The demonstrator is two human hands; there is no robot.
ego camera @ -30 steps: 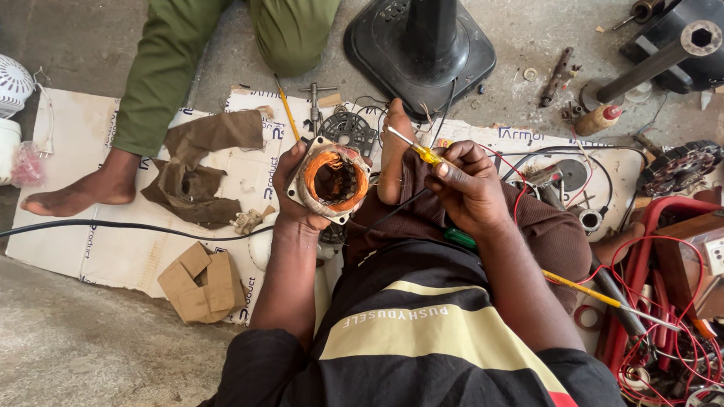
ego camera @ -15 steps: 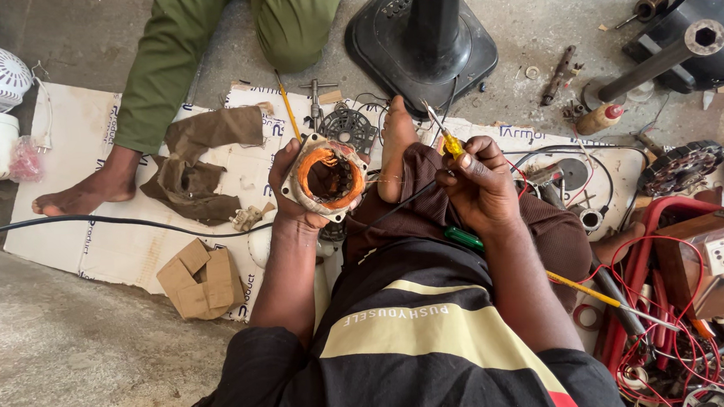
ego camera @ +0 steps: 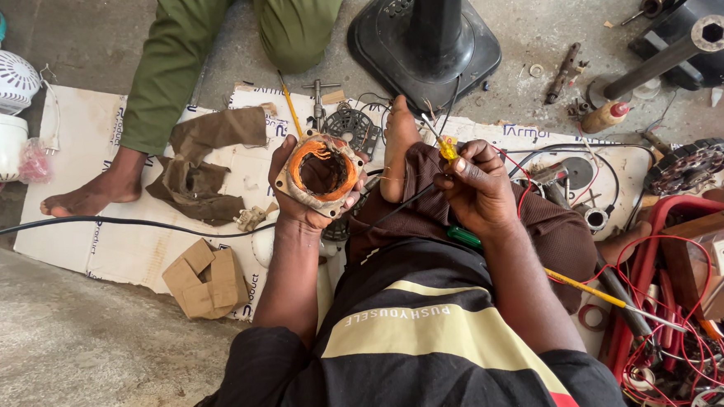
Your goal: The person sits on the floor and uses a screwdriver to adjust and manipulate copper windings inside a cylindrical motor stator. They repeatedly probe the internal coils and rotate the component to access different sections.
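My left hand point(ego camera: 300, 200) cups a square metal motor stator point(ego camera: 321, 174) with an orange-copper winding, held open side up above my lap. My right hand point(ego camera: 478, 187) is closed around a small yellow-handled tool point(ego camera: 445, 148), its thin tip pointing up and away, a short way right of the stator. Thin wires run between the stator and my right hand. My bare foot point(ego camera: 398, 144) lies between the two hands.
A person in green trousers point(ego camera: 205, 46) sits opposite, bare foot on white cardboard point(ego camera: 91, 234). A black fan base point(ego camera: 424, 39) stands ahead. A brown cloth point(ego camera: 199, 167) and cardboard scraps point(ego camera: 206, 278) lie left; red wires point(ego camera: 672, 294), a socket board and motor parts crowd the right.
My right hand has drawn the yellow tool away from the stator and raised it upright. The stator has tilted slightly in my left hand.
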